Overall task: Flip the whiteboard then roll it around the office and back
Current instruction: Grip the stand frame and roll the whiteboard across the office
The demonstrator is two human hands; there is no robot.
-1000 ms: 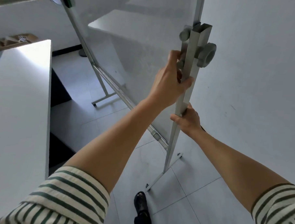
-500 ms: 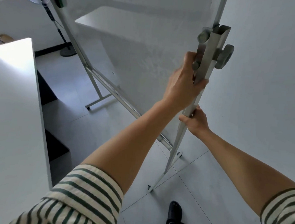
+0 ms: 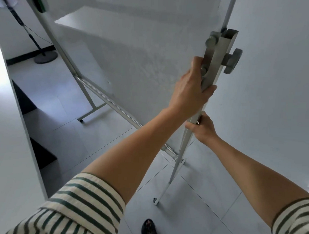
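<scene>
The whiteboard (image 3: 135, 50) fills the upper middle of the head view, its white panel facing me on a grey metal stand. My left hand (image 3: 190, 90) is wrapped around the near upright post (image 3: 222, 54), just below two grey knobs (image 3: 231, 61). Lower on the same post, my right hand (image 3: 202, 129) grips it from the right side. A horizontal crossbar (image 3: 115, 106) runs from the far leg to the near one. The near foot (image 3: 156, 201) rests on the tiled floor.
A white desk (image 3: 5, 145) runs along the left edge, with dark gaps under it. A floor stand with a round dark base (image 3: 45, 57) sits at the far left. A white wall (image 3: 274, 104) stands close on the right. My dark shoe (image 3: 148, 229) shows at the bottom.
The whiteboard stand has rolled on with me, and the view swung left to right. The round-based floor stand has come into view at far left. Both hands keep the same grip.
</scene>
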